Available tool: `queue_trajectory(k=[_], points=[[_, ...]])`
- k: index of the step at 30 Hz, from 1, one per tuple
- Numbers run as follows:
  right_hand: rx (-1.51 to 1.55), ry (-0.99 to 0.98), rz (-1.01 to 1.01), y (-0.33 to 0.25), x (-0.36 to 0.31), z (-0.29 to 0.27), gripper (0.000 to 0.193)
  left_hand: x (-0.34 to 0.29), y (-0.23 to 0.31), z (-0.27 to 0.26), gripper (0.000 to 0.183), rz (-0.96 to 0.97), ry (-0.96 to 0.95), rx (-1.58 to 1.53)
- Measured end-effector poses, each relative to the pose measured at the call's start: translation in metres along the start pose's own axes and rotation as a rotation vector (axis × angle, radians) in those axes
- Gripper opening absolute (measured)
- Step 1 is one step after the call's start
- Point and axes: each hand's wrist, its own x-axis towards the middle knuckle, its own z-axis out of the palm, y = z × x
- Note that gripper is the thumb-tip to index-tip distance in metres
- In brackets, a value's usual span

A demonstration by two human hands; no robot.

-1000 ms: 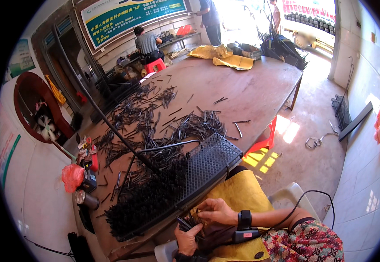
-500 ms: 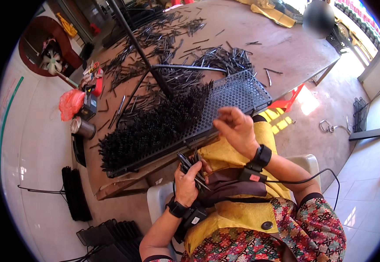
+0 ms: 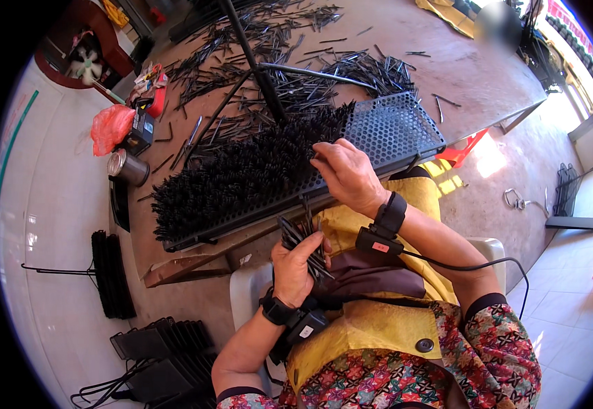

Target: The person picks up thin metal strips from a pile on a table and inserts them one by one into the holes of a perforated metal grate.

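Observation:
My left hand [image 3: 292, 270] is closed around a bundle of thin black strips [image 3: 295, 236], whose ends fan out above and below the thumb. My right hand [image 3: 352, 177] is closed in a pinch over the near part of a black perforated plate [image 3: 395, 129]. Whatever its fingertips hold is too small to make out. Dense black bristle tufts [image 3: 231, 172] fill the plate's left and middle, ending close to those fingertips. Open holes show across the plate's right part. The plate lies along the table's near edge, above my lap.
Loose black strips [image 3: 221, 48] cover much of the table [image 3: 460, 85]. A dark pole [image 3: 259, 75] rises behind the bristles. A tin can [image 3: 127, 168] and a red plastic bag [image 3: 111, 128] are at the left. Black racks [image 3: 163, 354] stand on the floor, lower left.
My right hand has moved left and forward to the edge of the bristles, and its fingers have drawn together. My left hand still holds the bundle. The whole view has shifted slightly.

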Motion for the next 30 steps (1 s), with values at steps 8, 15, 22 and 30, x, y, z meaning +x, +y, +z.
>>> queue_trajectory(k=[8, 15, 22, 30], points=[[-0.015, -0.378, 0.159, -0.006, -0.005, -0.001, 0.020, 0.000, 0.001, 0.000, 0.009, 0.008, -0.026, 0.023], [0.608, -0.413, 0.795, -0.030, -0.023, -0.030, 0.016, -0.002, 0.001, 0.005, 0.010, -0.066, -0.125, 0.002], [0.196, 0.195, 0.401, -0.001, -0.004, -0.021, 0.008, 0.002, -0.002, 0.000, 0.012, -0.082, -0.047, -0.038], [-0.039, -0.019, -0.060, 0.011, -0.003, 0.000, 0.022, 0.003, -0.001, -0.003, 0.013, -0.062, -0.040, -0.030]])
